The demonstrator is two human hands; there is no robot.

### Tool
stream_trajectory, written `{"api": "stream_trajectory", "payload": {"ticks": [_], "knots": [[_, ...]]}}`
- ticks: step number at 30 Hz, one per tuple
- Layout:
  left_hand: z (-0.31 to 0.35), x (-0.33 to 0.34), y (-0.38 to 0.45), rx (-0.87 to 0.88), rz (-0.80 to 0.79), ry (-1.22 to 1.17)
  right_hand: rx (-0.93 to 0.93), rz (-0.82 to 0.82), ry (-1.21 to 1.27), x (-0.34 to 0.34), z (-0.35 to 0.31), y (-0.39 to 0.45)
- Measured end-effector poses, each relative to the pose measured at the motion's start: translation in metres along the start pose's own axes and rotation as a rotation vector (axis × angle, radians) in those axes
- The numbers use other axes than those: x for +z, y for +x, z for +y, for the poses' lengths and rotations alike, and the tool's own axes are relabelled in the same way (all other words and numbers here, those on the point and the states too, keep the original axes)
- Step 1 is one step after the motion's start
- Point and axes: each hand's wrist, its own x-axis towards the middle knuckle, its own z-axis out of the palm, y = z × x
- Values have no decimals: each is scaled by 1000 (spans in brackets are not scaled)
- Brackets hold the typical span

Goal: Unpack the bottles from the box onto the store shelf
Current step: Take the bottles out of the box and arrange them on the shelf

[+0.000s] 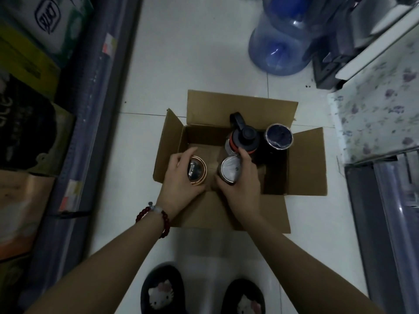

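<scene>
Hands are both working inside the cardboard box [303, 168] on the floor: the left hand [181, 177] is wrapping its grip around a gold-rimmed bottle [196, 170] near the box's front left, and the right hand [242, 177] is clamping its grip on a silver-lidded bottle [229, 169] just beside it. Behind them, a black-capped bottle with a loop handle [243, 137] and a dark blue-lidded bottle [279, 136] are standing upright at the back right. The store shelf [86, 123] is running along the left. Lifting two bottles at once is risking a slip, and the right hand's fingers, touching the handled bottle, could be tipping it over.
</scene>
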Motion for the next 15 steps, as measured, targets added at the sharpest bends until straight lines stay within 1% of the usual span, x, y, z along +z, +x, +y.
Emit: {"api": "stream_trajectory", "payload": {"ticks": [3,6,9,15], "knots": [[9,-5,0,-32,6,39,31,-23,-12,-11,-7,-2],[31,-21,-2,-75,7,18,104,-1,12,-30,-23,-10],[63,-45,-9,-24,14,41,138,1,16,-59,-47,-19],[150,-102,-35,54,22,6,90,75,40,-137,-125,-34]]}}
